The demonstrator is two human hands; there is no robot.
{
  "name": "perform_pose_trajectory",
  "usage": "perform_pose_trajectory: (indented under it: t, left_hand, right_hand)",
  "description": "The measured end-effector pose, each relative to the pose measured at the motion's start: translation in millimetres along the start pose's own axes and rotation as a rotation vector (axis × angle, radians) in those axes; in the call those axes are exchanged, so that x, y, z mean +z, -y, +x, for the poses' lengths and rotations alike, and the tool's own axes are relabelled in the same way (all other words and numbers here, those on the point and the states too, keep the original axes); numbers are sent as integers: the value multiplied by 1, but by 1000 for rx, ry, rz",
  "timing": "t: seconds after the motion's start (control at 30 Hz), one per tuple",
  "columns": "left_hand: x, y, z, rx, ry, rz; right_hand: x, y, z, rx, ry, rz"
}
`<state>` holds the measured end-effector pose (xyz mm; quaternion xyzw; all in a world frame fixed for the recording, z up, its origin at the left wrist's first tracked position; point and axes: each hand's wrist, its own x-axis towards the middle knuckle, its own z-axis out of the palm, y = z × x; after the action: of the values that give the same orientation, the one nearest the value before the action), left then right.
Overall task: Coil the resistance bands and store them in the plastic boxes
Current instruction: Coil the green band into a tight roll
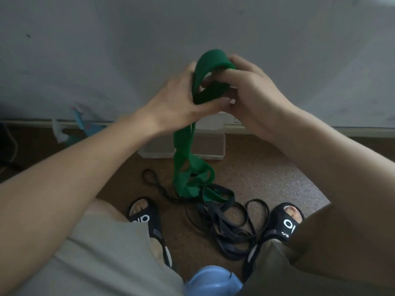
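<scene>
A wide green resistance band (183, 150) is held up in front of the wall, its top looped around my fingers. My left hand (179, 97) grips the loop from the left, thumb underneath. My right hand (248, 88) grips it from the right, with fingers curled through the coil. The band's loose tail hangs down to the brown floor, where it lies twisted. Behind the tail, an open clear plastic box (213, 146) sits by the wall. A tangle of black resistance bands (222, 221) lies on the floor between my feet.
My feet in black sandals (147, 218) flank the black tangle. A blue rounded object (211, 280) sits at the bottom edge between my knees. Light blue and white scraps (74, 127) lie at the wall's base on the left. A white cable (12, 144) runs at far left.
</scene>
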<state>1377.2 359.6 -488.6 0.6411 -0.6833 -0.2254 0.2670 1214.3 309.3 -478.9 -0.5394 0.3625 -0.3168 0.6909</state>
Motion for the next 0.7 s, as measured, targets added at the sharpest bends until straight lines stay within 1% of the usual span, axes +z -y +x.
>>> perform_pose_trajectory:
  t: [0.1, 0.23, 0.3, 0.37, 0.47, 0.6, 0.63, 0.7]
  left_hand:
    - [3, 0, 3, -70, 19, 15]
    - [-7, 3, 4, -106, 154, -230]
    - [-11, 8, 4, -71, 154, -266]
    - [-11, 12, 6, -19, 99, -217]
    - [-8, 15, 8, 38, 34, -89]
    - [-9, 17, 8, -9, 78, 10]
    - [-8, 17, 7, -13, 96, 15]
    - [-2, 15, 4, -19, 121, 4]
  right_hand:
    - [-3, 1, 4, 59, 0, 71]
    - [-6, 0, 10, 121, -31, 149]
    - [-9, 0, 13, 153, -15, 216]
    - [-11, 1, 13, 182, 27, 261]
    - [-16, 5, 9, 200, 92, 226]
    - [-16, 9, 1, 204, 184, 123]
    - [-14, 6, 0, 204, 177, 71]
    - [-8, -1, -1, 206, 108, 2]
